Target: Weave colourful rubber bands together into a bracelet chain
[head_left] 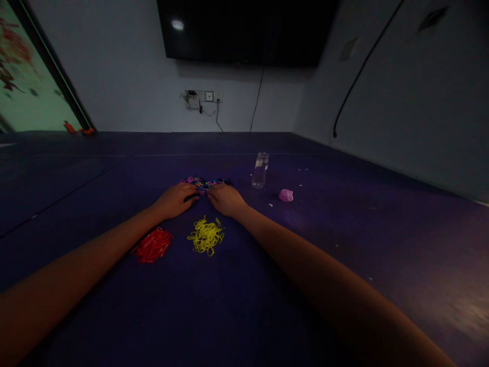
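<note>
Both arms reach forward over the dark purple table. My left hand [176, 200] rests at the left side of a pile of mixed-colour rubber bands [204, 185], fingers stretched toward it and thumb apart. At the pile's right side, my right hand [226, 199] lies with its fingers extended onto the bands. Part of the pile is hidden beneath the fingers. Closer to me, a heap of yellow rubber bands [206, 235] lies between the arms. A heap of red rubber bands [153, 245] sits to its left, beside my left forearm.
A clear bottle [260, 171] without a cap stands right of the mixed pile. A small pink object [286, 195] lies near it, among white scraps. Beyond the purple tabletop [237, 300] are a wall with sockets [209, 96] and a large black screen [244, 30].
</note>
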The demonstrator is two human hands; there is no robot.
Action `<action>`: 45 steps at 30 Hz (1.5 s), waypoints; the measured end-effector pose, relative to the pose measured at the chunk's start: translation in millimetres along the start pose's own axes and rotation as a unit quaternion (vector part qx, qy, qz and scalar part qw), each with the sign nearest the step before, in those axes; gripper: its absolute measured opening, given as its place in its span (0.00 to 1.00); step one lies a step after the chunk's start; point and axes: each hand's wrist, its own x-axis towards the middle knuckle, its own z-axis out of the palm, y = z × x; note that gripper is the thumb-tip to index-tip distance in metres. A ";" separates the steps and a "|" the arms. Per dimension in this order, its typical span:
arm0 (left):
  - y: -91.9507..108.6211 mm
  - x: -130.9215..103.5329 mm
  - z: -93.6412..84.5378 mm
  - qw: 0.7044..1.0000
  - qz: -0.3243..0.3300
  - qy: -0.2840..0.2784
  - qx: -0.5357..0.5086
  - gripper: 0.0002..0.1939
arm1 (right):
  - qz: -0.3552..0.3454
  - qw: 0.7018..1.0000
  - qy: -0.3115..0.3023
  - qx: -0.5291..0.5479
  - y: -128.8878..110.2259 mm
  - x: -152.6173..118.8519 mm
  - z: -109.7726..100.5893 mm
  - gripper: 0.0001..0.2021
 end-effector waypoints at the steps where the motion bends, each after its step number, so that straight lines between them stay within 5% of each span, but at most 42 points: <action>1: 1.2 0.1 0.0 1.000 -0.001 0.000 0.002 0.14 | -0.003 1.000 -0.002 -0.001 -0.2 -0.5 -0.3 0.16; 45: 5.2 -1.0 7.4 1.000 -0.006 0.022 -0.010 0.13 | 0.001 1.000 0.002 -0.005 3.4 -1.8 5.1 0.14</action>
